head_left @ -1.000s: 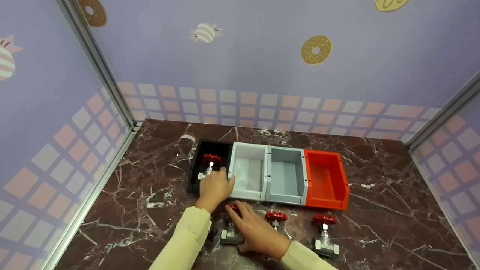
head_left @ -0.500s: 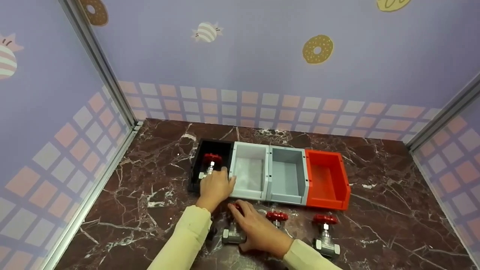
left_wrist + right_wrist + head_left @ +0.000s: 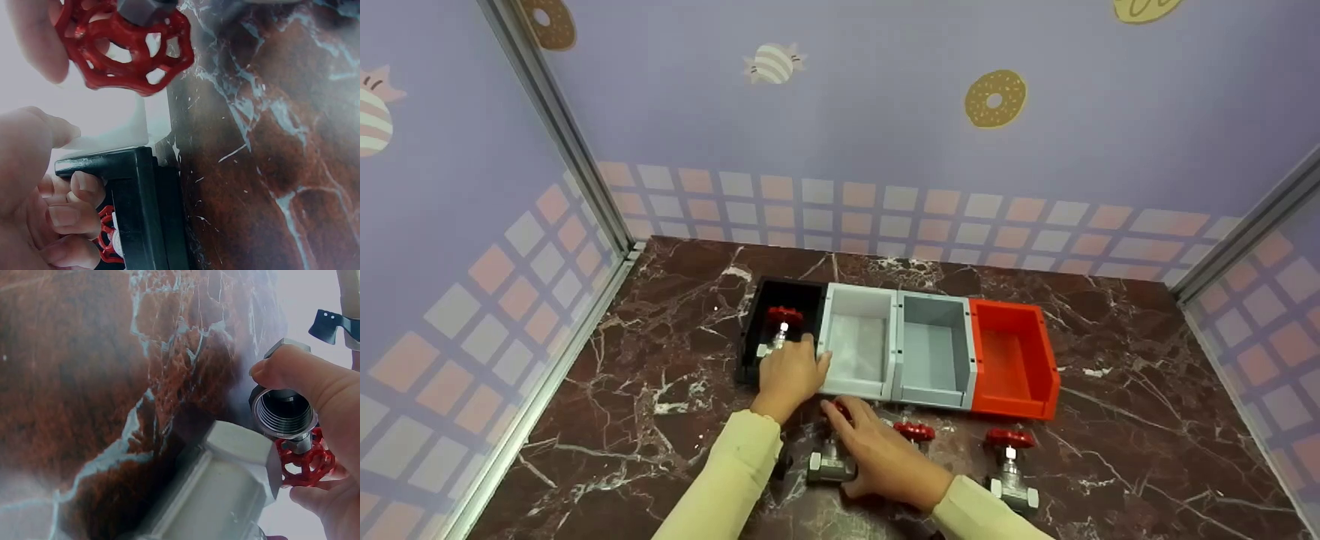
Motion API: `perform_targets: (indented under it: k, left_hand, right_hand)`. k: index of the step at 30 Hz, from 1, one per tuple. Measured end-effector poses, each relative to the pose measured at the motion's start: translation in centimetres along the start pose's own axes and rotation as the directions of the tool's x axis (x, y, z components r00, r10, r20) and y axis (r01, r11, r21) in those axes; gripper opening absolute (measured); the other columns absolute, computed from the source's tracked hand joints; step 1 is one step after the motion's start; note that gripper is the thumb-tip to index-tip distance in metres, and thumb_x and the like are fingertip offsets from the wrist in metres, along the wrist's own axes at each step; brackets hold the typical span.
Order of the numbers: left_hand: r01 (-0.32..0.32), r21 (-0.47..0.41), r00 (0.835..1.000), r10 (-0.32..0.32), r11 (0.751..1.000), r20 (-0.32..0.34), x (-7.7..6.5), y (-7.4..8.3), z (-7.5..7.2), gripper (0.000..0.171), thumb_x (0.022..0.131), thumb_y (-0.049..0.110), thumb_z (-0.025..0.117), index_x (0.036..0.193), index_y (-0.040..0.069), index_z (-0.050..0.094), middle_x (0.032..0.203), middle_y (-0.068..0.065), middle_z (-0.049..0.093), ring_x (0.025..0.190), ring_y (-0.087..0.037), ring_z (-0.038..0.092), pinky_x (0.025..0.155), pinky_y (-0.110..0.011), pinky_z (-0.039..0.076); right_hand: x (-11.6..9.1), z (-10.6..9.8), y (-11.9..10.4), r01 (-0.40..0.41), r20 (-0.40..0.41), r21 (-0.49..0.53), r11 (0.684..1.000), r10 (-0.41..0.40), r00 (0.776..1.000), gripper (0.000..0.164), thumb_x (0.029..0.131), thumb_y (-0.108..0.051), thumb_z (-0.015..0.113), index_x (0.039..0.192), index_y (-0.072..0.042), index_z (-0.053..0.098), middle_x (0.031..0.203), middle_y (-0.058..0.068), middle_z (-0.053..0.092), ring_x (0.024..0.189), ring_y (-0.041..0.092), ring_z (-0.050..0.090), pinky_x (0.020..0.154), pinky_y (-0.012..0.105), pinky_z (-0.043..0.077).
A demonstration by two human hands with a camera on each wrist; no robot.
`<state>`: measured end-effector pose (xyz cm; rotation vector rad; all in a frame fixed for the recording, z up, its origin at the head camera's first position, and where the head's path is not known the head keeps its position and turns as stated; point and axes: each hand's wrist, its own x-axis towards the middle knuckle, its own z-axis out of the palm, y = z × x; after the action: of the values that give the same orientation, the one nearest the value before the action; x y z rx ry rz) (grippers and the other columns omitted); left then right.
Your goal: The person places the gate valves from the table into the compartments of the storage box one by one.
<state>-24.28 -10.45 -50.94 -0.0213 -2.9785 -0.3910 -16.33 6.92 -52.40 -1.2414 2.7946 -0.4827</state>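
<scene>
My left hand (image 3: 789,375) is at the front of the black bin (image 3: 751,322). In the left wrist view its fingers curl over the black rim (image 3: 104,160), the thumb lying on the white bin's side. A gate valve with a red handwheel (image 3: 784,315) lies inside the black bin. On the table before the bins, my right hand (image 3: 881,461) holds a second gate valve (image 3: 831,466) by its red handwheel (image 3: 132,73). The right wrist view has the thumb against its threaded metal body (image 3: 284,410), fingers behind the handwheel. The fingers partly hide that handwheel in the head view.
White (image 3: 825,337), grey (image 3: 969,352) and orange (image 3: 1050,390) bins continue the row rightward. Another valve (image 3: 914,431) stands partly behind my right hand, and one more (image 3: 1011,480) stands further right. Patterned walls (image 3: 885,112) close in the marble-look table (image 3: 675,330).
The right hand and the valve it holds have shifted slightly to the right and toward the bins. The left hand has stayed in place at the black bin.
</scene>
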Motion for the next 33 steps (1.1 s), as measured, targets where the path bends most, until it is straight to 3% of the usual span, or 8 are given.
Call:
perform_targets:
  k: [12, 20, 33]
  left_hand:
    - [-0.009, 0.01, 1.0, 0.009, 1.0, -0.016, 0.0, 0.0, 0.3, 0.042, 0.093, 0.044, 0.057, 0.102, 0.004, 0.064, 0.083, -0.02, 0.069, 0.071, -0.037, 0.067, 0.06, -0.05, 0.052]
    - [-0.015, 0.049, 0.999, 0.013, 0.999, 0.052, -0.1, 0.3, 0.3, 0.042, 0.098, 0.044, 0.048, 0.101, 0.003, 0.06, 0.082, -0.017, 0.07, 0.072, -0.034, 0.068, 0.064, -0.048, 0.052]
    - [-0.032, 0.065, 0.997, 0.028, 0.997, 0.067, -0.1, 0.2, 0.4, 0.039, 0.1, 0.042, 0.044, 0.094, 0.005, 0.054, 0.081, -0.019, 0.069, 0.072, -0.037, 0.067, 0.062, -0.048, 0.05]
  right_hand:
    - [-0.2, -0.9, 0.7, 0.009, -0.028, 0.019, 1.0, -0.009, 1.0, 0.121, 0.058, -0.028, 0.087, 0.154, -0.007, 0.017, 0.15, 0.022, 0.031, 0.134, 0.034, 0.043, 0.103, 0.043, 0.045]
    - [0.2, -1.6, 1.1, 0.002, -0.04, -0.019, 1.0, -0.003, 0.999, 0.12, 0.056, -0.03, 0.089, 0.152, -0.006, 0.021, 0.147, 0.023, 0.034, 0.134, 0.034, 0.043, 0.105, 0.041, 0.044]
    - [0.6, -2.8, 1.9, -0.045, -0.055, 0.024, 0.999, 0.046, 0.997, 0.12, 0.055, -0.027, 0.088, 0.153, -0.009, 0.021, 0.15, 0.022, 0.032, 0.135, 0.035, 0.041, 0.105, 0.039, 0.043]
